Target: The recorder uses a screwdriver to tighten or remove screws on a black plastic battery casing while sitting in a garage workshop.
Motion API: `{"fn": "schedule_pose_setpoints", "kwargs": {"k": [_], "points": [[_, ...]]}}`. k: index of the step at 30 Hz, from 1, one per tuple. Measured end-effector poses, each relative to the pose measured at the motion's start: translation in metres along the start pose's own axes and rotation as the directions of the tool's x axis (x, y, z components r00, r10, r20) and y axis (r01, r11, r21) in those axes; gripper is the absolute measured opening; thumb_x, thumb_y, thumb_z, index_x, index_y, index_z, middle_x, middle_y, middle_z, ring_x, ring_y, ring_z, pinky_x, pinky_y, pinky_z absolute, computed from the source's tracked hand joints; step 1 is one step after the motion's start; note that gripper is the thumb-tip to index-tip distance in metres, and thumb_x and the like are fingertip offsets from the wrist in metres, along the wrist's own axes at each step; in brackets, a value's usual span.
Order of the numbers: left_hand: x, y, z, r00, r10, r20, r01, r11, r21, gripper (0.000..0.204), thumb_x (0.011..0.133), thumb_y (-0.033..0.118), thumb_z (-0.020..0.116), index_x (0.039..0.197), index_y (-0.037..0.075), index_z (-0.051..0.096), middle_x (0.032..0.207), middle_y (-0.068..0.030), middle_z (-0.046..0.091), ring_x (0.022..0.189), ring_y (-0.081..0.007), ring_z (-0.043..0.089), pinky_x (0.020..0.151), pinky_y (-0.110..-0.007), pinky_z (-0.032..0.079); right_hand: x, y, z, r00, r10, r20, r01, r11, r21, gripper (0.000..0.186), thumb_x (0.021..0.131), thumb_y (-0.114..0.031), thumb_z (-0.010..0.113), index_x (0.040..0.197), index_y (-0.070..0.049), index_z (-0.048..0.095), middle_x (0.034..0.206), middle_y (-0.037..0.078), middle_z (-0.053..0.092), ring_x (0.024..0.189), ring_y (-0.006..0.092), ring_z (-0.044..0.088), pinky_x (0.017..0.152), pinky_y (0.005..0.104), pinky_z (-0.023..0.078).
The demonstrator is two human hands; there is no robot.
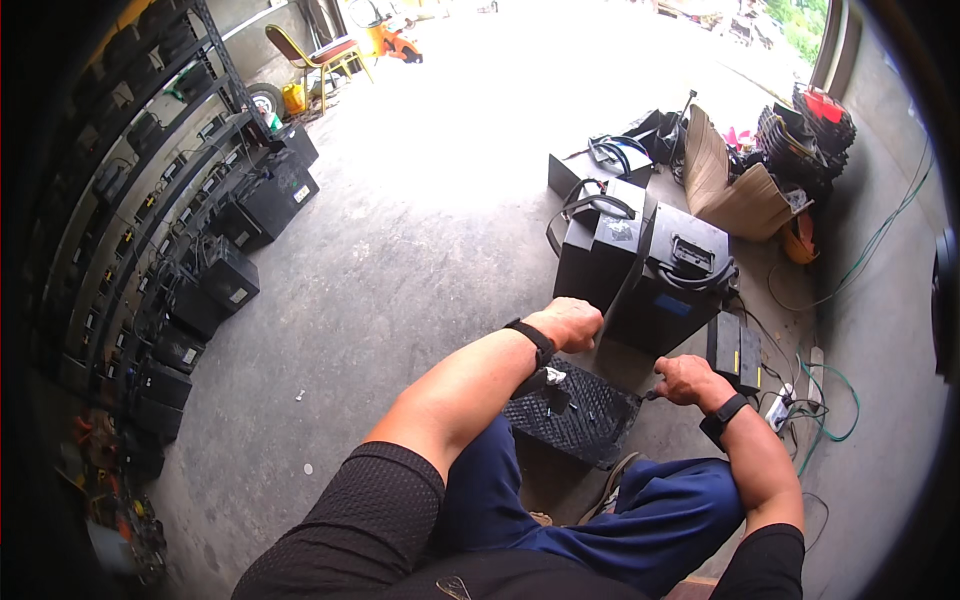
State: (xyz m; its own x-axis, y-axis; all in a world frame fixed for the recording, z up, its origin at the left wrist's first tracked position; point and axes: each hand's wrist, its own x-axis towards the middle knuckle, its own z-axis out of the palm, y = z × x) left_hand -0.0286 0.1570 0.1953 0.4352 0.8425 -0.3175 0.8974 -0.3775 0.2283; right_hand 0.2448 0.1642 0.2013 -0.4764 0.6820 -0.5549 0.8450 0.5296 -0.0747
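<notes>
My left hand (572, 324) is closed in a fist beside the lower part of a tall black metal case (597, 262); its fingers are turned away, so anything in them is hidden. Below it lies a black textured tray (590, 440) with a few small items in it and a crumpled white scrap (553, 376) near its upper left. Over the tray's right end, my right hand (688, 382) is closed with fingers curled. A small dark piece shows by its fingertips, too small to name. Just beyond stands a second black case (660, 300) with a coiled black cable on top.
Low black boxes (733, 350) and a white power strip (779, 408) with cords lie at the right. Cardboard (735, 185) and a dark heap sit by the right wall. Shelving (150, 170) and several black boxes (262, 205) line the left. A chair (316, 58) stands far left.
</notes>
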Motion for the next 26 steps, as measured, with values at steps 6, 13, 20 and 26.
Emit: {"fn": "schedule_pose_setpoints", "kwargs": {"k": [6, 13, 20, 26], "points": [[-0.001, -0.001, 0.000, 1.000, -0.002, -0.004, 0.002, 1.000, -0.004, 0.030, 0.086, 0.032, 0.077, 0.104, 0.008, 0.076, 0.104, -0.0166, 0.075, 0.107, -0.0362, 0.069, 0.093, -0.045, 0.055, -0.007, 0.004, -0.004, 0.993, -0.109, -0.054, 0.108, 0.994, -0.023, 0.042, 0.087, -0.032, 0.071, 0.121, -0.008, 0.066, 0.114, 0.021, 0.071, 0.114, 0.0387, 0.066, 0.096, 0.0470, 0.052], [0.001, 0.000, 0.000, 1.000, -0.005, -0.005, 0.005, 1.000, 0.002, 0.029, 0.087, 0.032, 0.077, 0.104, 0.008, 0.076, 0.105, -0.0168, 0.075, 0.108, -0.0360, 0.069, 0.093, -0.045, 0.055, 0.004, 0.005, 0.002, 0.996, -0.082, -0.039, 0.082, 0.997, -0.012, 0.042, 0.087, -0.030, 0.074, 0.120, -0.006, 0.065, 0.115, 0.021, 0.071, 0.116, 0.0369, 0.065, 0.098, 0.0471, 0.051], [-0.003, 0.001, -0.004, 1.000, 0.000, -0.005, 0.000, 1.000, 0.003, 0.029, 0.087, 0.032, 0.077, 0.104, 0.008, 0.076, 0.105, -0.0173, 0.075, 0.107, -0.0366, 0.069, 0.092, -0.046, 0.055, -0.006, 0.006, -0.001, 0.991, -0.117, -0.061, 0.115, 0.993, -0.035, 0.042, 0.087, -0.026, 0.072, 0.123, -0.007, 0.066, 0.113, 0.021, 0.072, 0.113, 0.0385, 0.066, 0.097, 0.0473, 0.052], [0.000, 0.002, -0.001, 1.000, 0.003, -0.011, -0.003, 1.000, -0.005, 0.030, 0.087, 0.032, 0.077, 0.104, 0.007, 0.076, 0.105, -0.0175, 0.075, 0.107, -0.0368, 0.069, 0.092, -0.046, 0.055, 0.009, 0.010, 0.003, 0.997, -0.020, 0.071, 0.019, 1.000, 0.007, 0.055, 0.083, -0.037, 0.079, 0.128, -0.009, 0.064, 0.130, 0.023, 0.064, 0.122, 0.0379, 0.062, 0.100, 0.0453, 0.050]]}}
